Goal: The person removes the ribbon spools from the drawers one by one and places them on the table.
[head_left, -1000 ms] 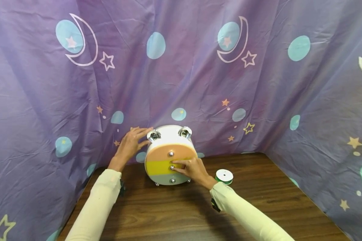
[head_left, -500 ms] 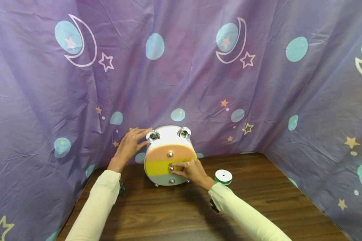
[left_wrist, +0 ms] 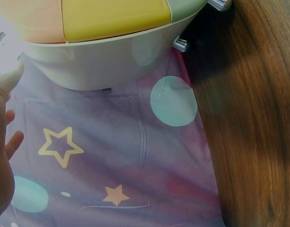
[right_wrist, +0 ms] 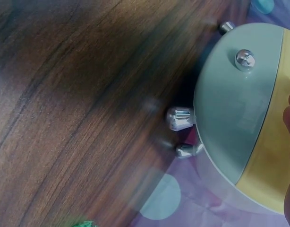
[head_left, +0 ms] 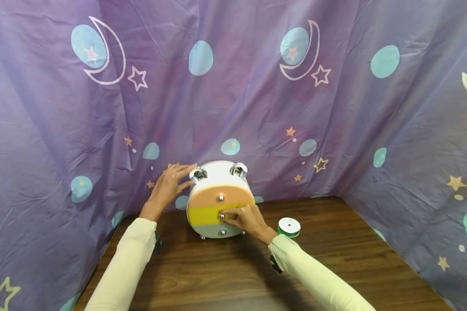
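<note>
Orange, yellow and pale green bands, each with a silver knob, cover the front of a white rounded box standing upright on silver feet near the table's back edge. The person's right hand pinches the middle knob, on the yellow band, between thumb and fingers. The left hand reaches out with fingers extended and parted beside the box's upper left silver-rimmed ornament. To the box's right, a white-topped green spool lies flat on the dark wooden table. Behind hangs a purple curtain printed with moons and stars.
</note>
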`<control>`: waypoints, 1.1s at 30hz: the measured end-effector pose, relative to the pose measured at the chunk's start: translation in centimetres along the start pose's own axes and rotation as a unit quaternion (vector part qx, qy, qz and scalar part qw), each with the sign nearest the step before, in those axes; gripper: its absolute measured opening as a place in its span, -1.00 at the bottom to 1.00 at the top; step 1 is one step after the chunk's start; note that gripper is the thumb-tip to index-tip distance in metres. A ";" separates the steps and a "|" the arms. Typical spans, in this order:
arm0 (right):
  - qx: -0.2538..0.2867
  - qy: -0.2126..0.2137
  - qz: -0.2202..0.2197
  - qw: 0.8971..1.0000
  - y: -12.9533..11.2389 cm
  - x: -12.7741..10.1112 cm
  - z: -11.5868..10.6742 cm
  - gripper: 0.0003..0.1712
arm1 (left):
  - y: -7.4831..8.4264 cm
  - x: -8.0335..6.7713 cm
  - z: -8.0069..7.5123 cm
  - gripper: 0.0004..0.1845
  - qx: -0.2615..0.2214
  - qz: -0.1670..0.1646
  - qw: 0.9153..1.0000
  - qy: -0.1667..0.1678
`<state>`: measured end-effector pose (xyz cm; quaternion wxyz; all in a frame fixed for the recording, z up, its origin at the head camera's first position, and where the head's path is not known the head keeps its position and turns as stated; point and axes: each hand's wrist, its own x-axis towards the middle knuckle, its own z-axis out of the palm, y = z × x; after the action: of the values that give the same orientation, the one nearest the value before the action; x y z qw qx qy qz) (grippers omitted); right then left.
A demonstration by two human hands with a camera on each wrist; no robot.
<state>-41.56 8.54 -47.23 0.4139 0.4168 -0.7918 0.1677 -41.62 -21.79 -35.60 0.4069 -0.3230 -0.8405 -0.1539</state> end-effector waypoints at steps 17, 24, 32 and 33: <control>0.010 -0.012 -0.011 1.000 -0.6 0.3 0.5 -0.72 | -0.2 -0.6 -0.9 -0.29 0.005 -0.009 1.000 -0.011; 0.014 0.011 -0.028 0.999 -0.4 0.6 0.3 -0.71 | -0.4 -0.2 -0.9 -0.28 0.005 -0.005 1.000 -0.008; 0.010 0.004 -0.024 1.000 0.3 0.1 0.2 -0.65 | 0.0 0.2 -0.5 -0.29 0.000 -0.010 1.000 -0.015; 0.009 0.002 -0.023 1.000 0.4 0.1 0.2 -0.64 | 0.1 0.2 -0.4 -0.29 -0.001 -0.010 1.000 -0.016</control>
<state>-41.96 8.61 -47.26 0.4154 0.4379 -0.7798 0.1663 -41.46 -21.82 -35.17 0.3920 -0.3170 -0.8499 -0.1536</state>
